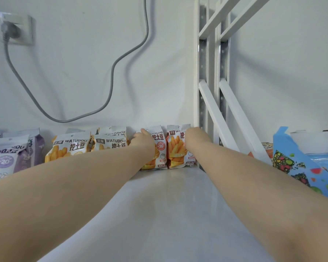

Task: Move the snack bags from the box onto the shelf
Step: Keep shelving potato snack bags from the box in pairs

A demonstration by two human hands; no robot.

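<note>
A row of snack bags stands upright along the back of the white shelf (165, 201) against the wall. My left hand (143, 141) rests on an orange-red bag (160, 148), fingers over its top front. My right hand (194, 138) holds the top right edge of the rightmost red bag (175, 150), beside the shelf post. Further left stand yellow bags (68, 148) and purple bags (11, 154). Both arms stretch forward over the shelf surface. The box does not show clearly.
White metal shelf uprights and diagonal braces (212, 103) rise at the right of the bags. A blue fruit-patterned package (295, 161) lies at the right edge. A grey cable (114, 72) hangs from a wall socket (15, 28).
</note>
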